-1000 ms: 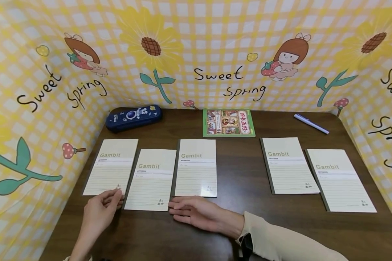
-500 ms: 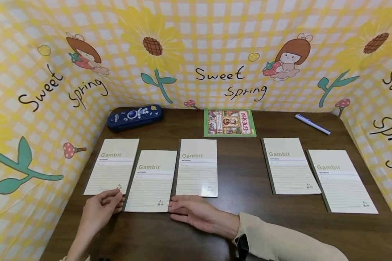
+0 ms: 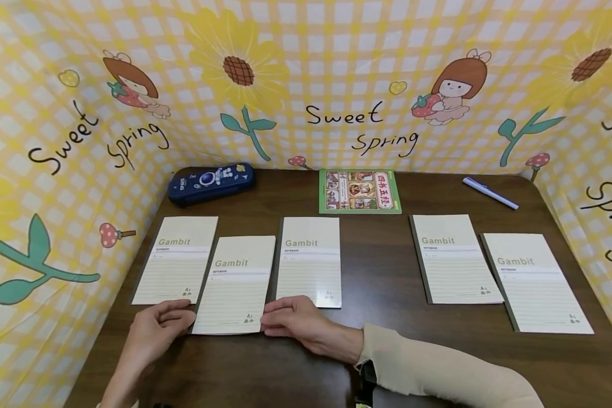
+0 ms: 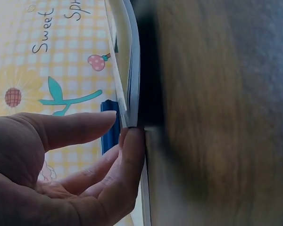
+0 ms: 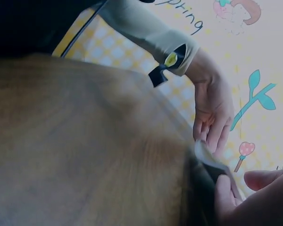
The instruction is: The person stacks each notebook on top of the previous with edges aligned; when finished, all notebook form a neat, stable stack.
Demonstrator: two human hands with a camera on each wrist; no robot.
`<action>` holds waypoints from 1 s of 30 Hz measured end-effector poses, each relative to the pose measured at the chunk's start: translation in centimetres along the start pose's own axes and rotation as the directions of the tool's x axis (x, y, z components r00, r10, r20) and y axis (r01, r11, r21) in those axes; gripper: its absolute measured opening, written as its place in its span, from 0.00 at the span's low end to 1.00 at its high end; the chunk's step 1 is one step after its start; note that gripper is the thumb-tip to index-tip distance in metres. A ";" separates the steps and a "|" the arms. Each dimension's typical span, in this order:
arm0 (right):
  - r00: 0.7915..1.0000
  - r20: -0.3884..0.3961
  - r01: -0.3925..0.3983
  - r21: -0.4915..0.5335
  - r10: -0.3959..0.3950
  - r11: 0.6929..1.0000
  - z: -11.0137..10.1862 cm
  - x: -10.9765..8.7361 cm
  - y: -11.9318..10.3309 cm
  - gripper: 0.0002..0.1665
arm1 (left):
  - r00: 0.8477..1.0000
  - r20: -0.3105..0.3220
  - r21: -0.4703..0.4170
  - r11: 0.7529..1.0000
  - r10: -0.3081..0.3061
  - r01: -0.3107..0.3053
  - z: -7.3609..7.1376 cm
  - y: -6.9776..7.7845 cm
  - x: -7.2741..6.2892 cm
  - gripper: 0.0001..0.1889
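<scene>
A cream, rectangular paper notebook with a dark spine, held by its near corners.
On the left of the brown wooden worktop, the left hand grips its near left corner and the right hand its near right, thumbs above, fingers beneath; its near edge is raised, probably to make room for them. It lies nearer than the two matching notebooks flanking it, which likely leaves both corners reachable.

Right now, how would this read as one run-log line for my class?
notebook: second from left, cover up | left hand: holds left edge | right hand: holds right edge | pencil case: back left
</scene>
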State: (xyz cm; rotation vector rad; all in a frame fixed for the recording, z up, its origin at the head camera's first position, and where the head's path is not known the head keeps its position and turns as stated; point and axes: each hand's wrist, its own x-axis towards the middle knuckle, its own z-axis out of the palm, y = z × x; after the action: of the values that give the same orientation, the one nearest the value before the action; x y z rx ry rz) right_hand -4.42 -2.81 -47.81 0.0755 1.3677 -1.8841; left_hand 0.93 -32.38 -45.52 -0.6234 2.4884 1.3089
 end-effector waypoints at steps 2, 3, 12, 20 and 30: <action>1.000 -0.011 0.013 -0.003 -0.013 1.000 0.0 0.3 0.0 0.13 | 1.000 0.027 -0.027 1.000 0.010 -0.009 -0.1 0.1 0.0 0.28; 1.000 -0.009 0.020 -0.005 -0.020 1.000 0.0 0.4 0.0 0.12 | 0.999 0.043 -0.053 0.999 0.012 -0.010 -0.1 0.1 0.1 0.29; 0.995 0.014 0.101 -0.083 -0.100 0.991 -0.4 0.8 0.1 0.11 | 0.996 0.089 -0.191 0.982 0.015 0.003 0.5 0.0 0.2 0.27; 0.985 0.034 0.171 -0.133 -0.168 0.976 -1.1 0.6 -0.5 0.13 | 0.997 0.079 -0.252 0.968 0.017 0.004 0.6 0.4 0.2 0.28; 0.971 0.057 0.239 -0.238 -0.232 0.941 -2.3 0.1 -1.5 0.17 | 0.997 0.048 -0.270 0.962 0.055 -0.040 1.2 1.7 0.5 0.29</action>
State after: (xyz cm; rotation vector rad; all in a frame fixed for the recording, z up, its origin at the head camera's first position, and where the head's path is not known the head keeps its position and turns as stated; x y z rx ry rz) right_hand -6.34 -0.80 -47.66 -0.2486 1.6373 -1.8833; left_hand -0.32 -30.68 -45.23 -0.5790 2.3131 1.6769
